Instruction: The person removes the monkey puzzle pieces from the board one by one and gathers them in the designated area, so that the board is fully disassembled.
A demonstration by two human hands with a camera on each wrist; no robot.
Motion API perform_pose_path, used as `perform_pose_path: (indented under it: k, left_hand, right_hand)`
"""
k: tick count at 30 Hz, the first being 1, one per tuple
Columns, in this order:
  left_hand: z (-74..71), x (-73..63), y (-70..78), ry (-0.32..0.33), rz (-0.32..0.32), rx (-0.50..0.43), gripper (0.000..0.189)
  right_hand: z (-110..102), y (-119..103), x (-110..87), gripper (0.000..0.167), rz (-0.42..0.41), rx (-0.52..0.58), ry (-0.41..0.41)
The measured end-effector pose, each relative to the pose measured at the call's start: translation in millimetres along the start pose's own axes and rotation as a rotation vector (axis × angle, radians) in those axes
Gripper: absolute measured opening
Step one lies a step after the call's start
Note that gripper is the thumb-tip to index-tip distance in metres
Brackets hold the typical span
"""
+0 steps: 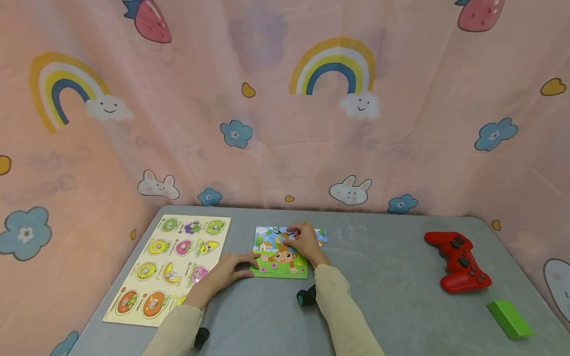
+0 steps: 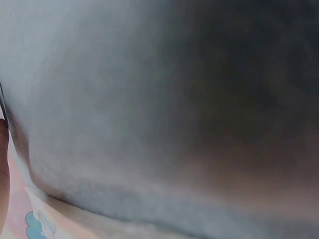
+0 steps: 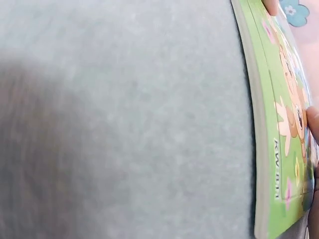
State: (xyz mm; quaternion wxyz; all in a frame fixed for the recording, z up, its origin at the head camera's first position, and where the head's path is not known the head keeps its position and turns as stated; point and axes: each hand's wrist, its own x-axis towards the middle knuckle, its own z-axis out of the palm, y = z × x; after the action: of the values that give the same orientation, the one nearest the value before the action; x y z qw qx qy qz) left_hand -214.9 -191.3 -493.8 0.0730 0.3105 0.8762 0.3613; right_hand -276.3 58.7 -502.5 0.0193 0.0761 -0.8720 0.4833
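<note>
A jigsaw puzzle (image 1: 278, 269) with a monkey picture lies flat on the grey table. My left hand (image 1: 233, 267) rests its thumb and fingertips on the puzzle's left border. Bent fingers of my right hand (image 1: 307, 243) touch the upper right part of the picture; whether they pinch a piece is hidden. A blue puzzle piece (image 1: 322, 235) shows beyond the board's right edge, partly behind that hand. Seen from the right wrist, the green board (image 3: 271, 199) stands at the right side with fingertips on it. The left wrist view is mostly dark and blurred.
A cream fruit board (image 1: 166, 247) with knobbed pieces lies left of the puzzle, its lower corner under the left forearm. To the right are a red game controller (image 1: 460, 262) and a green block (image 1: 509, 319). A pink patterned curtain (image 1: 285, 163) hangs behind the table.
</note>
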Motion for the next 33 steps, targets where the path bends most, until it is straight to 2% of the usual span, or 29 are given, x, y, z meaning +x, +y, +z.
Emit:
perform_pose_path:
  k: [4, 17, 22, 28, 33]
  left_hand:
    - [0.6, 0.3, 1.2, -0.003, -0.007, -0.005, 0.016]
    - [-1.0, -0.1, 2.5, -0.007, -0.023, 0.002, 0.016]
    - [-1.8, -0.5, 3.3, -0.008, -0.025, -0.008, 0.016]
    - [-3.1, -1.3, 3.1, -0.009, -0.03, -0.002, 0.017]
    - [-2.0, -0.2, 3.1, -0.008, -0.028, 0.006, 0.017]
  right_hand:
    - [-0.5, 0.7, 0.8, 0.027, -0.007, -0.014, 0.007]
    - [-3.7, -6.3, 0.7, 0.025, -0.047, -0.023, -0.061]
    - [-5.2, -9.5, 1.1, 0.026, -0.031, -0.018, -0.091]
    - [-3.9, -12.1, 4.2, 0.026, -0.04, -0.071, -0.139]
    - [-1.2, -18.7, 4.1, 0.029, -0.002, -0.092, -0.188]
